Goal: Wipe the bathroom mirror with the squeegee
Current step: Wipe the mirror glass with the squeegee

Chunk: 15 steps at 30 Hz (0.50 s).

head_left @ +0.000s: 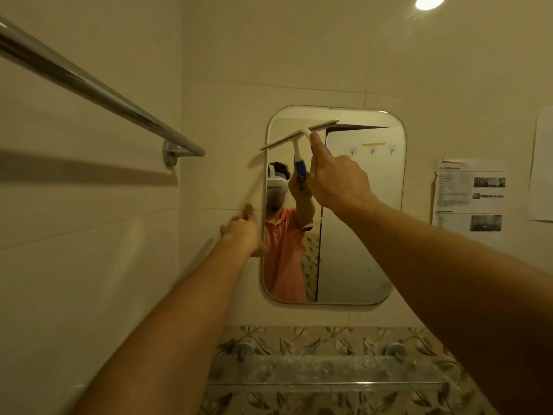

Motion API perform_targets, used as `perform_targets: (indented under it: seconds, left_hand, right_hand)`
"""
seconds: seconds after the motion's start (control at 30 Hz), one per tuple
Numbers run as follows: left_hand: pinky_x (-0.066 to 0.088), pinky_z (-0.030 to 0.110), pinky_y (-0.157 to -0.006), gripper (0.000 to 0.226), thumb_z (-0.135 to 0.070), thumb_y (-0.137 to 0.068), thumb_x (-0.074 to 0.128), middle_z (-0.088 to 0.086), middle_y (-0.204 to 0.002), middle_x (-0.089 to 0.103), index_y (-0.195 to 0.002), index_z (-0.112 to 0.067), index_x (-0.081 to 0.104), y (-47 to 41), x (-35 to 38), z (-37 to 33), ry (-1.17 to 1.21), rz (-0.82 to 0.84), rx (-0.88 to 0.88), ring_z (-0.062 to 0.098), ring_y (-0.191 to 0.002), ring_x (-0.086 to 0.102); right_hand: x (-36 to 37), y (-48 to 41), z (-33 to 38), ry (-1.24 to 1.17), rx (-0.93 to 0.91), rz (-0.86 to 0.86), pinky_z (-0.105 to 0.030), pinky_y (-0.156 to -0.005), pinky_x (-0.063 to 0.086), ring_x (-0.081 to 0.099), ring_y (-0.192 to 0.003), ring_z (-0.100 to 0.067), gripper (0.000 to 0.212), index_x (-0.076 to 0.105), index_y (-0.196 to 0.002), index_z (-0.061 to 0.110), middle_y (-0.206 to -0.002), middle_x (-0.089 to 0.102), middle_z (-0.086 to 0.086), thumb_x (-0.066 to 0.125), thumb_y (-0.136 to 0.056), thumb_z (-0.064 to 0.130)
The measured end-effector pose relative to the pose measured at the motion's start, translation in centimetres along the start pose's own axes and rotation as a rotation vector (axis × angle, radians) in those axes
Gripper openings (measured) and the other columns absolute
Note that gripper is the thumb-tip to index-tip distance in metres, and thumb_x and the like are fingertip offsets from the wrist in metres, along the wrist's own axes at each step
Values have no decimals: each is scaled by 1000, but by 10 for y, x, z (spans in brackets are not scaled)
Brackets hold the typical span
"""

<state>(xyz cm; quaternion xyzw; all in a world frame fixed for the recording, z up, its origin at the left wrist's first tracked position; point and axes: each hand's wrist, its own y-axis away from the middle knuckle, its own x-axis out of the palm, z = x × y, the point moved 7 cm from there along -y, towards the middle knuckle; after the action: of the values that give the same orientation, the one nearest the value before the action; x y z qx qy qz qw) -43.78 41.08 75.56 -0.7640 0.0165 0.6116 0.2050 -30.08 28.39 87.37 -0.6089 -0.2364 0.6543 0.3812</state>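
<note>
My right hand (338, 181) grips the squeegee (299, 135) by its blue-and-white handle. The blade sits at the upper left of the mirror (359, 235). Its long axis runs crosswise and tilted, with the right end higher and the left end overhanging onto the tiled wall (209, 130). Most of the glass lies below the blade, so I judge a downward pull is due. My left hand (242, 232) rests at the mirror's left edge, lower down; I cannot tell how its fingers lie.

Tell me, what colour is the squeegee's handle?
The squeegee handle is white above, blue at the grip; head view.
</note>
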Motion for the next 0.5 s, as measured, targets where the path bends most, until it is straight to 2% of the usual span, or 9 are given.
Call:
perform_targets:
  seconds: [0.07, 0.13, 0.23, 0.3, 0.43, 0.5]
  left_hand:
    - [34, 48, -113, 112, -25, -89, 66, 17, -163, 16, -155, -12, -23, -2, 0, 2, 31, -8, -1, 36, -143, 32]
    - [36, 48, -113, 115, -22, -87, 68, 18, -163, 17, -154, -12, -26, -5, 1, 4, 86, -13, 15, 36, -142, 36]
    - [35, 51, -114, 116, -16, -86, 64, 19, -165, 3, -150, -13, -33, -9, 4, 8, 142, 5, 18, 37, -142, 35]
    - [34, 52, -114, 114, -15, -88, 62, 17, -166, 0, -149, -16, -34, -8, 7, 13, 153, 6, -2, 39, -142, 33]
    - [42, 51, -109, 115, -7, -88, 61, 12, -167, -1, -149, -20, -35, -7, 14, 19, 180, -5, -6, 35, -135, 44]
    - [45, 50, -106, 116, -5, -86, 62, 16, -165, 9, -149, -20, -35, -7, 15, 20, 172, -17, -12, 35, -132, 47]
  right_hand:
    - [18, 7, -2, 8, -5, -21, -45, -59, 62, 60, -57, -23, 77, -7, -158, 39, -75, 57, -9, 48, -106, 28]
    - [37, 20, -7, 37, -7, -33, -39, -51, 59, 56, -52, -20, 84, -12, -157, 39, -72, 54, -7, 54, -104, 33]
    - [57, 51, -18, 58, -29, 9, -28, -41, 41, 53, -50, -16, 83, -17, -157, 40, -70, 49, -5, 48, -106, 40]
    - [68, 74, -25, 62, -57, 30, -27, -39, 37, 52, -50, -15, 80, -19, -157, 41, -70, 48, -4, 45, -108, 33]
    - [88, 103, -42, 143, -82, 73, -24, -36, 31, 48, -48, -12, 82, -27, -152, 44, -74, 47, -4, 40, -109, 25]
    - [92, 110, -49, 198, -93, 116, -24, -36, 30, 45, -46, -11, 81, -25, -154, 42, -67, 44, -3, 39, -108, 22]
